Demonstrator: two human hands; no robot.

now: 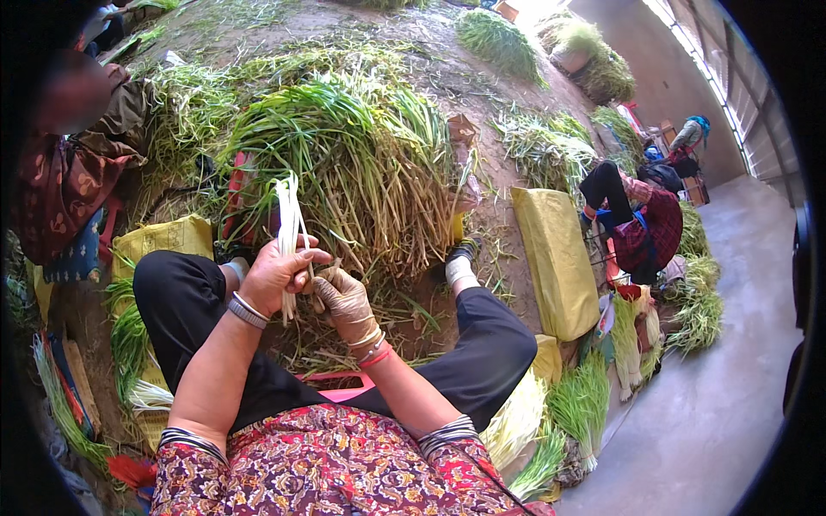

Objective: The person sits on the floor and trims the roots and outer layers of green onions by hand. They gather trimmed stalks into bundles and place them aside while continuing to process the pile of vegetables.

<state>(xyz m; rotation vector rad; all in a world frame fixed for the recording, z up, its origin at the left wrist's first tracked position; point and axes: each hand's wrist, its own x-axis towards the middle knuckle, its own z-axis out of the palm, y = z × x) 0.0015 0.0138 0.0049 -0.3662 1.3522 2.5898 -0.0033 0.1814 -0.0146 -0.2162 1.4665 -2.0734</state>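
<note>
My left hand [277, 274], bare with a bracelet at the wrist, holds a small bunch of white peeled stalks [288, 213] upright. Its fingertips meet my right hand [345, 303], which wears a thin translucent glove. The right thumb and fingers pinch a thin stalk beside the bunch; the spot where they grip is partly hidden. Just beyond both hands rises a large heap of long leafy chive-like stalks [361, 168], green at the left and top, with brownish stem ends to the right. Loose trimmings [342, 335] litter the ground below my hands.
A full yellow woven sack [555, 264] lies to the right, another yellow sack [164, 238] to the left. White stalks [516, 413] and a green bundle [581, 400] are near my right thigh. One person [71, 174] sits at left, another [639, 226] at right.
</note>
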